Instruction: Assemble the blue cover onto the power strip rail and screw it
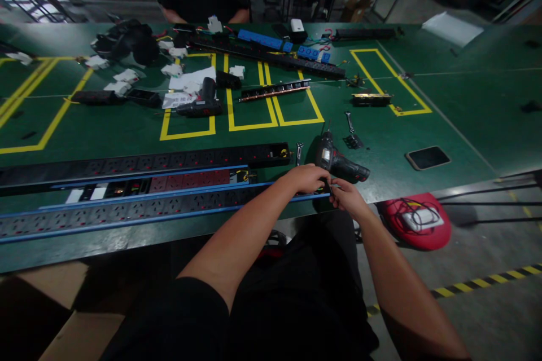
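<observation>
Meeting at the right end of the blue-edged socket strip [146,210], your left hand [310,179] and right hand [347,198] have curled fingers, exact hold indiscernible, while the desk [393,144] supports the strip's length along its near edge, presumably steadying that end.

socket strip [144,209]: black, blue | tabletop [461,124]: green | floor tape [478,284]: yellow-black stripes

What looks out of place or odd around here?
Mainly the red seat beside the bench: a dark cable lies tangled over a white item there, seemingly an odd storage spot. White pieces also lie scattered across the bench, looking untidy.
</observation>
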Motion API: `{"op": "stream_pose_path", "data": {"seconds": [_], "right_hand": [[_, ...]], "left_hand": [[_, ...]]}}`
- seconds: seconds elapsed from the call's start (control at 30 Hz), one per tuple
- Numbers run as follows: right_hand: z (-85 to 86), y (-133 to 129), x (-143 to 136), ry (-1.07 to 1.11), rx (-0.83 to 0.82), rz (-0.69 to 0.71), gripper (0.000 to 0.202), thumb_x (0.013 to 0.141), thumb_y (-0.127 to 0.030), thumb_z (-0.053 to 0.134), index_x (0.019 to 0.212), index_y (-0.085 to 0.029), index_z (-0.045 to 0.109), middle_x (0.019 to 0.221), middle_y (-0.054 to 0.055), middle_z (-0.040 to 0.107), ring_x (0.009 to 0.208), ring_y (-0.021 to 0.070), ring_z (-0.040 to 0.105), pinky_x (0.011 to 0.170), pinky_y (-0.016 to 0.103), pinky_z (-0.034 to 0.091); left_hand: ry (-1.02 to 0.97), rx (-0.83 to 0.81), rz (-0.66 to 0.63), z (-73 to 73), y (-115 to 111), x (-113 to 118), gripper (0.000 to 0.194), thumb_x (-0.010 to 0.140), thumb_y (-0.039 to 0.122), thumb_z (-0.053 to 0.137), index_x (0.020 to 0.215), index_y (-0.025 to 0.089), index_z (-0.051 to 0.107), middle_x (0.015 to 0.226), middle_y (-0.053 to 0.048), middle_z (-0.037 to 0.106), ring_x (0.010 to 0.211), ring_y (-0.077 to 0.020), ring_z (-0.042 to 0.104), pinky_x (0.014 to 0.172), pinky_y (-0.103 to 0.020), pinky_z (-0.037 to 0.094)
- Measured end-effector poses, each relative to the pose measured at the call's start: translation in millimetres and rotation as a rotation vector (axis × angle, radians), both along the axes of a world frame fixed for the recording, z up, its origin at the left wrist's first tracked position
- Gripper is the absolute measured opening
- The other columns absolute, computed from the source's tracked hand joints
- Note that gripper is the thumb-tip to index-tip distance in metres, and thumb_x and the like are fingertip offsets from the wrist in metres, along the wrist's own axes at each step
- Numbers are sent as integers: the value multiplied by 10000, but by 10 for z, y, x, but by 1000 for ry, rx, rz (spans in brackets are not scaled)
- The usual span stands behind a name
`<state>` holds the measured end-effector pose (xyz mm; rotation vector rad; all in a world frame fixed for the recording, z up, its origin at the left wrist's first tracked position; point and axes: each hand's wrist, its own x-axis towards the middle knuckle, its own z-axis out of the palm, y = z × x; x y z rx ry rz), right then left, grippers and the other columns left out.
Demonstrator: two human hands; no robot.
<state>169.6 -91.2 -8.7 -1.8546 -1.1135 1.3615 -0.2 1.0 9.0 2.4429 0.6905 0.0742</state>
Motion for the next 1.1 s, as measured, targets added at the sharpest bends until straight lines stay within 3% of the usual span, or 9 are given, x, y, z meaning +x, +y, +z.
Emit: {"op": "stream_pose_path", "data": {"seconds": [0.17,0.37,0.67,0.87,1.1], "right_hand": [[-20,11,11,-2,-12,14,265,778,-448,578,867,-200,554,508,-54,543,372,78,480,324,150,256],[19,-11,-1,34,9,-1,329,751,-412,591,1004,-205,553,510,-64,557,373,85,486,333,147,251],[-4,4,4,-13,-10,20,263,778,-437,567,906,-207,556,516,-56,549,374,78,486,323,146,263],[-1,-8,4,5,6,8,304,763,-401,586,998,-212,559,510,-64,558,375,86,495,327,144,265],[-28,8,13,-7,0,24,232,779,-414,577,875,-204,553,510,-52,549,370,75,481,317,143,260]], "left_hand": [[-4,9,-4,-3,4,2,286,888,264,524,1138,287,661,1155,14,688,1052,-193,564,901,-298,458],[-13,11,-7,-13,5,-3,286,892,270,512,1138,292,657,1174,24,683,1041,-199,559,893,-304,459],[-8,11,-2,-25,9,1,287,887,264,520,1137,287,659,1161,12,687,1057,-194,563,902,-300,458],[-16,-4,1,15,1,-8,284,889,258,518,1131,298,662,1150,33,690,1049,-187,565,892,-289,459],[-8,11,-2,-17,7,0,277,891,270,516,1126,289,661,1148,14,689,1055,-195,563,899,-306,462]]}}
